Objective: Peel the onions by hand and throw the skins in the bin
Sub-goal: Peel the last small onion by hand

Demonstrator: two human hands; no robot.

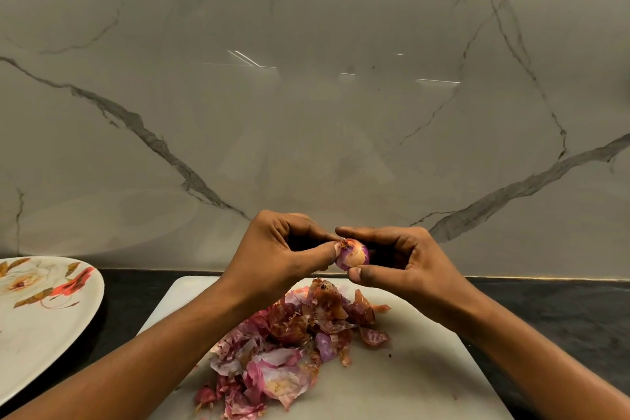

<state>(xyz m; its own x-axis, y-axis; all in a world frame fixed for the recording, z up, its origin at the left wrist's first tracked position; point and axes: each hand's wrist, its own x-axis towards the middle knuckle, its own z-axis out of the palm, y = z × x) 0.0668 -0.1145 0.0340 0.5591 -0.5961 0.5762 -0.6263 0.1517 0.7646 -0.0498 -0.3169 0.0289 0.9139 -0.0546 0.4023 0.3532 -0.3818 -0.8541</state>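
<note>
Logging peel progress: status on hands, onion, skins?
Over the white cutting board, right hand holds small onion, left hand pinches its tip. Heap of skins on board, not binned. No bin in view.

You're looking at a dim, warm, brownish picture. Thin bright streaks of glare lie on the glossy marble wall (341,119) at far centre, and it darkens toward its upper corners. The hollows of your left hand (283,249) and right hand (405,261) around the onion (354,255) fall into deep shadow. Your forearms (153,361) stretch wide toward the near corners from wide-angle distortion, with faint shadow beside them on the white board (409,382).
</note>
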